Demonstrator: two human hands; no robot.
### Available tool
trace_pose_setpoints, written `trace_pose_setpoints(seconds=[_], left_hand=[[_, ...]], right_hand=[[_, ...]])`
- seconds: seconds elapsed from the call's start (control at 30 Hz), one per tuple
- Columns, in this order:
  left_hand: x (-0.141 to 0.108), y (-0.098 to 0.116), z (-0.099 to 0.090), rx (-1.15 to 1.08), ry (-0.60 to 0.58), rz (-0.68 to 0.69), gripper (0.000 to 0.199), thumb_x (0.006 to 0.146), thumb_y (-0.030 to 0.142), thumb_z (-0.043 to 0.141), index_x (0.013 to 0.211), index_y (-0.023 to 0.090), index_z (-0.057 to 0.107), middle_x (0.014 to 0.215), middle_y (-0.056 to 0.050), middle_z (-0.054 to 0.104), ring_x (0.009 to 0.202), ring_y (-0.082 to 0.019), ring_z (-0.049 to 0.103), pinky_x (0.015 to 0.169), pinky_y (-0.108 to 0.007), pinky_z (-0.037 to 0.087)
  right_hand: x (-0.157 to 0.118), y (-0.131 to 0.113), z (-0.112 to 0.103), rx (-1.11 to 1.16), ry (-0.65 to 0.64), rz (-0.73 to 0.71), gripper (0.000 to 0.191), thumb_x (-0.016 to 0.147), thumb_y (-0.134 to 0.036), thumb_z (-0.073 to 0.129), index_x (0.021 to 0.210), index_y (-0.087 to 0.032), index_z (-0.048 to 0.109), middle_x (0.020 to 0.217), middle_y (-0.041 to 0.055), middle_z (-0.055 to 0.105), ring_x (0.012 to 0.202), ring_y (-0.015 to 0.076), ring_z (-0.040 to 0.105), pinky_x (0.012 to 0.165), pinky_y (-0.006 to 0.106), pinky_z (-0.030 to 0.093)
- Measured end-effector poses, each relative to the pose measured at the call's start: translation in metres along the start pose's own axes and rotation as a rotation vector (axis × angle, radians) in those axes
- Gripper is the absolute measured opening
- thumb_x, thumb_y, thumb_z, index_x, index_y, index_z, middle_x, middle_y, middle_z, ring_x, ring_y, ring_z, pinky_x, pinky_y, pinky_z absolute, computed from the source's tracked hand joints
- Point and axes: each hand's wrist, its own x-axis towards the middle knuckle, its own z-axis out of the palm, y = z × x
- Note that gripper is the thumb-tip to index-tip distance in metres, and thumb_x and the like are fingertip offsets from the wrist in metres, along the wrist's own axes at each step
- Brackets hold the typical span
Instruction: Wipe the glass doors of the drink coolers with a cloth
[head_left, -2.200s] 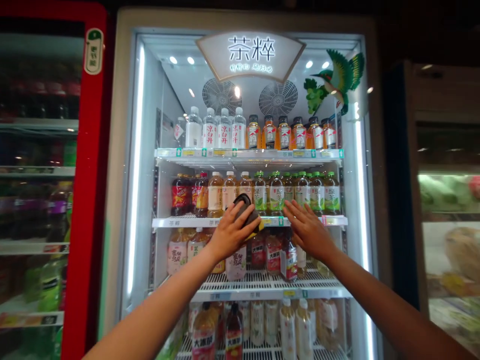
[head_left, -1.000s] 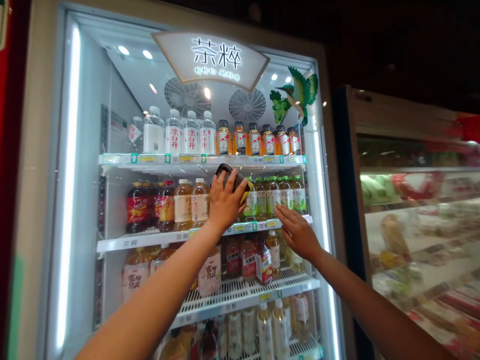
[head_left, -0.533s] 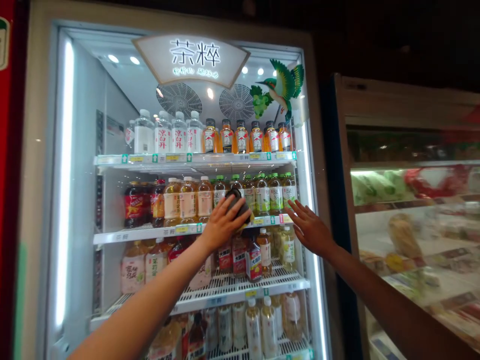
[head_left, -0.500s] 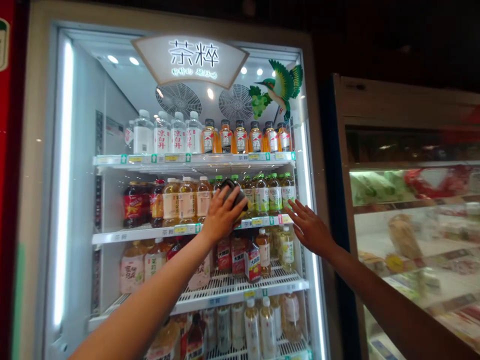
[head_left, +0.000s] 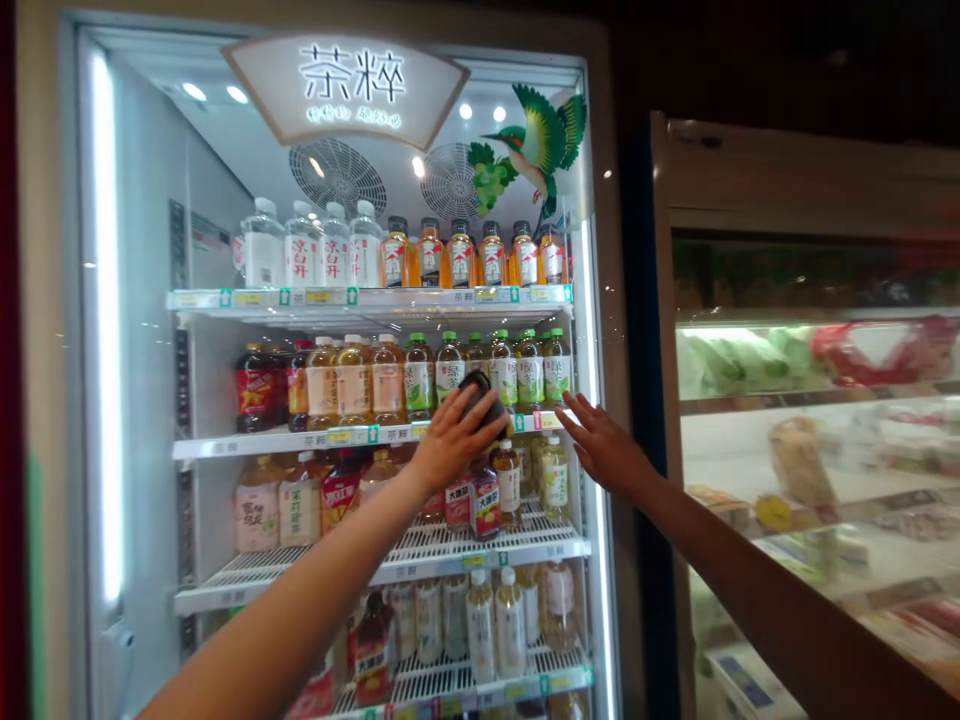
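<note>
My left hand (head_left: 459,437) is in the middle of the drinks fridge (head_left: 602,90) front, its fingers curled over a dark grey block (head_left: 484,405) with a little yellow at its lower edge. The block's exact kind and its far side are hidden. It overlaps the green tea bottles (head_left: 556,368) on the second shelf. My right hand (head_left: 604,440) is raised at the right edge of the glass, fingers spread and holding nothing. Whether its fingertips touch the glass I cannot tell.
Lit shelves behind the glass hold several bottles, including clear water bottles (head_left: 262,245) and amber bottles (head_left: 491,255) on top. A fan-shaped sign (head_left: 349,90) and a bird picture (head_left: 544,145) sit above. An open chilled display (head_left: 750,165) with packaged food stands to the right.
The view has shifted, so the fridge appears farther left and higher. Against the bottles, my left hand with the dark block has moved right and down. My right hand stays by the glass edge.
</note>
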Motion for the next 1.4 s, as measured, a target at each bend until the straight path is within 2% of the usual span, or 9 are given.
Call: trace_pose_setpoints(seconds=[0.1, 0.17, 0.33, 0.47, 0.7, 0.97, 1.2, 1.27, 1.4], left_hand=[[0.062, -0.017, -0.003, 0.042, 0.113, -0.406, 0.068, 0.088, 0.027, 0.067, 0.151, 0.033, 0.044, 0.166, -0.009, 0.031, 0.154, -0.037, 0.022, 0.124, -0.064, 0.021], [0.094, -0.009, 0.004, 0.04, 0.155, -0.51, 0.076, 0.087, 0.028, 0.068, 0.156, 0.026, 0.036, 0.166, -0.014, 0.03, 0.154, -0.04, 0.021, 0.123, -0.066, 0.022], [0.067, 0.048, 0.034, -0.024, 0.052, -0.1, 0.068, 0.084, 0.024, 0.072, 0.148, 0.024, 0.048, 0.161, -0.01, 0.041, 0.153, -0.038, 0.025, 0.123, -0.059, 0.028], [0.029, 0.053, 0.036, -0.074, -0.031, 0.213, 0.044, 0.09, 0.025, 0.067, 0.133, 0.033, 0.061, 0.161, -0.003, 0.042, 0.153, -0.028, 0.028, 0.122, -0.052, 0.035], [0.119, 0.033, 0.04, -0.018, 0.087, -0.189, 0.063, 0.087, 0.033, 0.073, 0.146, 0.037, 0.052, 0.157, -0.012, 0.043, 0.151, -0.037, 0.031, 0.121, -0.061, 0.03], [0.089, 0.087, 0.068, -0.109, 0.068, 0.173, 0.056, 0.094, 0.019, 0.062, 0.146, 0.033, 0.05, 0.157, -0.007, 0.047, 0.152, -0.027, 0.033, 0.124, -0.052, 0.03], [0.178, 0.085, 0.072, -0.134, 0.039, 0.002, 0.068, 0.084, 0.024, 0.073, 0.148, 0.032, 0.05, 0.164, -0.011, 0.035, 0.155, -0.038, 0.02, 0.124, -0.067, 0.019], [0.175, 0.099, 0.08, -0.156, 0.039, 0.002, 0.073, 0.08, 0.027, 0.078, 0.147, 0.029, 0.051, 0.163, -0.012, 0.037, 0.155, -0.038, 0.021, 0.125, -0.064, 0.02], [0.117, 0.135, 0.099, -0.166, 0.064, 0.098, 0.059, 0.085, 0.029, 0.074, 0.141, 0.028, 0.055, 0.158, -0.01, 0.046, 0.154, -0.033, 0.026, 0.125, -0.059, 0.027]], right_hand=[[-0.002, 0.008, -0.005, 0.013, -0.001, -0.04, 0.077, 0.089, 0.0, 0.045, 0.161, -0.022, 0.028, 0.167, 0.0108, 0.026, 0.155, 0.0274, 0.02, 0.121, 0.051, 0.038], [-0.006, 0.014, -0.005, 0.007, 0.012, -0.028, 0.079, 0.088, 0.001, 0.044, 0.161, -0.021, 0.026, 0.166, 0.0112, 0.028, 0.156, 0.0264, 0.02, 0.122, 0.05, 0.037], [-0.025, 0.03, 0.0, -0.007, 0.04, 0.069, 0.072, 0.089, -0.001, 0.041, 0.158, -0.018, 0.033, 0.167, 0.0118, 0.027, 0.156, 0.0242, 0.018, 0.121, 0.045, 0.039], [-0.032, 0.035, -0.005, -0.04, 0.05, 0.063, 0.063, 0.089, -0.002, 0.043, 0.15, -0.015, 0.046, 0.163, 0.0143, 0.036, 0.155, 0.0271, 0.024, 0.121, 0.049, 0.038], [-0.034, 0.028, -0.017, -0.158, 0.04, 0.156, 0.053, 0.089, -0.008, 0.047, 0.14, -0.016, 0.058, 0.144, 0.0175, 0.057, 0.137, 0.0306, 0.052, 0.12, 0.057, 0.037], [-0.061, 0.031, -0.013, -0.118, 0.091, 0.139, 0.056, 0.091, -0.007, 0.046, 0.146, -0.017, 0.052, 0.153, 0.0156, 0.05, 0.147, 0.0291, 0.04, 0.121, 0.055, 0.035], [-0.065, 0.034, -0.032, -0.092, 0.198, 0.214, 0.051, 0.094, -0.011, 0.043, 0.144, -0.015, 0.054, 0.155, 0.0166, 0.048, 0.151, 0.0302, 0.034, 0.122, 0.054, 0.034], [-0.071, 0.034, -0.033, -0.073, 0.222, 0.236, 0.054, 0.096, -0.011, 0.041, 0.148, -0.017, 0.05, 0.156, 0.0155, 0.046, 0.152, 0.0293, 0.032, 0.123, 0.055, 0.034], [-0.088, 0.033, -0.035, -0.01, 0.208, 0.245, 0.062, 0.096, -0.008, 0.035, 0.157, -0.022, 0.038, 0.16, 0.0124, 0.041, 0.154, 0.0263, 0.028, 0.123, 0.054, 0.034]])
